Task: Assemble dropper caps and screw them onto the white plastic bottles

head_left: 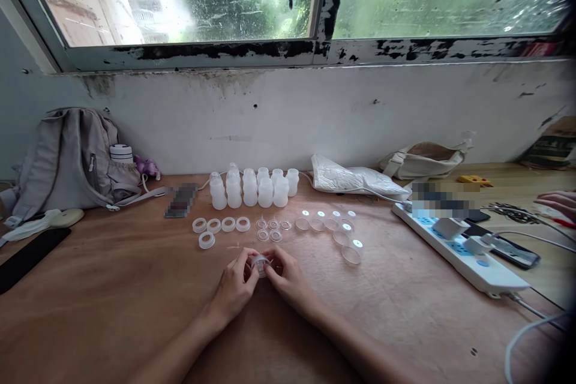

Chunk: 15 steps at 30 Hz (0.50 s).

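Both of my hands meet over the wooden table (112, 306), pinching one small clear plastic ring-shaped part (260, 264) between them. My left hand (236, 285) grips its left side and my right hand (288, 279) grips its right side, fingers curled. Just beyond lie several white rings (220, 225), several small clear nipple-like pieces (272, 228) and several clear round caps (335, 229). Behind those stand several small white bottles (252, 187) in two rows.
A grey backpack (67, 159) leans on the wall at the left, a black flat object (27, 258) lies near the left edge. A white power strip (463, 249) with plugs and cables lies at the right. Another person's hand (558, 203) shows at the far right.
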Tool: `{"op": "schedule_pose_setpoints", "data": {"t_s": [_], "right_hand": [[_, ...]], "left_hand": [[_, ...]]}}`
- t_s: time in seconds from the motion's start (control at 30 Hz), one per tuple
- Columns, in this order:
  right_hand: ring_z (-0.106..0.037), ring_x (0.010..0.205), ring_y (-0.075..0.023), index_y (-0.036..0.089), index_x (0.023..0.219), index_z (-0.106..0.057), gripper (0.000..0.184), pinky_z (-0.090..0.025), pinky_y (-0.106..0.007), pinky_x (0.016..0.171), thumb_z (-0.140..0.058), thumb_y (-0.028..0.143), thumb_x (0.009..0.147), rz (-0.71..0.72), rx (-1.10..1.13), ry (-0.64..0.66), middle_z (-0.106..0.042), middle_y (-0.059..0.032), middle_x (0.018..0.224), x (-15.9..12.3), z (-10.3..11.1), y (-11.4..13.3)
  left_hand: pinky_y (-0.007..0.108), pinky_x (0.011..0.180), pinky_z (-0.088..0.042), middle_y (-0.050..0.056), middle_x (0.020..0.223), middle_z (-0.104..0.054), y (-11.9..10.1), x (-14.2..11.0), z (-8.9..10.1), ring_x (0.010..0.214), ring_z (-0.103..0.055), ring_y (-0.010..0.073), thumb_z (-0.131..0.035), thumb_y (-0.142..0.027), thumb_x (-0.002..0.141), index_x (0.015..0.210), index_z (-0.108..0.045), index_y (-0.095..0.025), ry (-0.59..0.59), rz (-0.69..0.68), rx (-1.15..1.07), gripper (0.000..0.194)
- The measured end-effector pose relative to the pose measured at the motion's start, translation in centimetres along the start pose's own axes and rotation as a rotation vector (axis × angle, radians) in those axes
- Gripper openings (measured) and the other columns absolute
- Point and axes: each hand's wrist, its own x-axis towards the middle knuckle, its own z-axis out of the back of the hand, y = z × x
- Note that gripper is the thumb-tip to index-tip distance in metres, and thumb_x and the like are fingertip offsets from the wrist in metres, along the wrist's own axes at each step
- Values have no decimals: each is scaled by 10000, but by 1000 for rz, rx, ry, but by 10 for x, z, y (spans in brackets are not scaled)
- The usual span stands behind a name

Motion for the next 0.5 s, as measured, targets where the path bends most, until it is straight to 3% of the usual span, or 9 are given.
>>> {"op": "schedule_pose_setpoints", "data": {"t_s": [0.5], "right_hand": [[-494,580,-101,168,761,-507,159,-395,-206,539,-456,55,660,39,-111,-11,-558,6,666,0,-3,-4]], "left_hand": [[240,619,-407,2,749,-557,2,-3,-1,676,-548,145,-386,-168,776,920,-456,-216,-1,-30,112,167]]}}
